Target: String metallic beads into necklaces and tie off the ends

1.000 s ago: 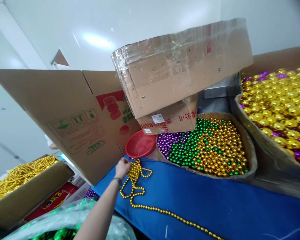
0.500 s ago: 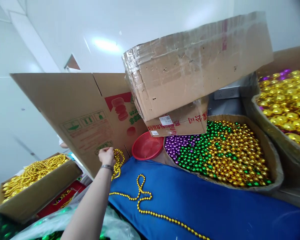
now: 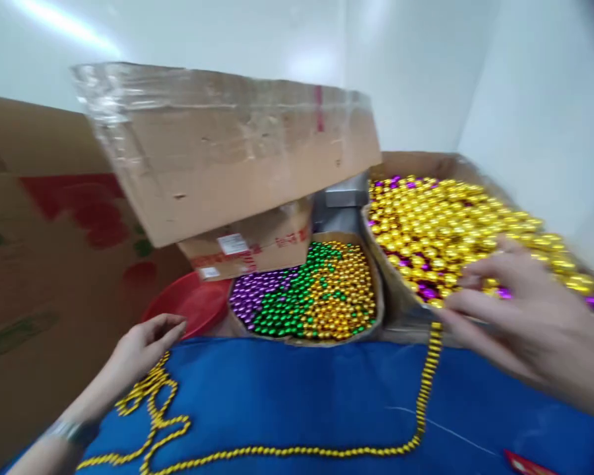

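A long string of gold beads runs over the blue cloth. My right hand, blurred by motion, pinches its right end, which rises from the cloth to the thumb. Over the looped, heaped left part of the string is my left hand, its thumb and fingers stretched forward and slightly apart. Some of those loops are hidden by this hand. Just beyond its fingertips stands a red plastic basin.
Purple, green and gold beads fill a carton at the back. Larger gold and purple beads lie in another carton at right. A taped box overhangs a smaller box. A big carton stands left.
The view has swung right. My left hand has let go of the bundled gold beads, which now lie on the cloth. My right hand has appeared, lifting the string's right end.
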Available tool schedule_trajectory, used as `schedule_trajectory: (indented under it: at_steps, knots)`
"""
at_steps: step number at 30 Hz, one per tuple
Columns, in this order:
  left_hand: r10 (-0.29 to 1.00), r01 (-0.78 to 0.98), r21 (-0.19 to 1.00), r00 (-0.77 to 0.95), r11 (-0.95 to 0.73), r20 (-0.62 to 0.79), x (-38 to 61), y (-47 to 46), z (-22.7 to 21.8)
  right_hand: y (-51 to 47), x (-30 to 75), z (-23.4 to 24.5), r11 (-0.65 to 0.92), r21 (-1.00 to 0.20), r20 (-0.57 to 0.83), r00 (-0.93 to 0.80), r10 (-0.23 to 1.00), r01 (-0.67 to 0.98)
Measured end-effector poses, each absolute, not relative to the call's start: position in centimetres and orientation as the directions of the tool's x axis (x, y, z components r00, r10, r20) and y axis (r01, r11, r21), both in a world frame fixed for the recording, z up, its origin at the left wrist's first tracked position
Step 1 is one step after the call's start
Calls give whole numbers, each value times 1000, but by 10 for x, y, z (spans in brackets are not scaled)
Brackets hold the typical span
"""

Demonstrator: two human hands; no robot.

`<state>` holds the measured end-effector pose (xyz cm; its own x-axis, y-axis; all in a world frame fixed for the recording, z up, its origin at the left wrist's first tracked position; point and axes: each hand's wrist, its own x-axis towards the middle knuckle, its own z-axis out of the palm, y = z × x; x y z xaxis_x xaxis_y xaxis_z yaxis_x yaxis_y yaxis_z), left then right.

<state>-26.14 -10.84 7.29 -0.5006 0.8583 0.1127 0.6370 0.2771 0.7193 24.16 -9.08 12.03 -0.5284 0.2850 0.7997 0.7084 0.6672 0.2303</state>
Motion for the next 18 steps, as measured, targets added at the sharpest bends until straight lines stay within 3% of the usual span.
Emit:
schedule_trajectory:
  at_steps: [2,5,8,12,15,18]
  knots:
    - [974,613,790,-175,-6,143,-192,-108,78,-94,238,138,654,285,703,-617,355,701]
    - [980,396,898,125,-190,153,-76,-121,83,-96,225,143,668,317,660,-663,354,673]
    - [943,65,971,262,-230,206,11,-126,81,-101,218,139,691,337,652,-688,318,639]
    - [914,-241,953,316,-183,255,60,-121,78,-106,226,138,682,399,640,-719,271,613]
    - [900,-211,972,394,-106,184,65,-119,81,-103,241,136,645,453,616,-739,273,616]
    - [914,64,993,401,-100,66,54,-119,93,-93,262,128,606,462,611,-728,312,648]
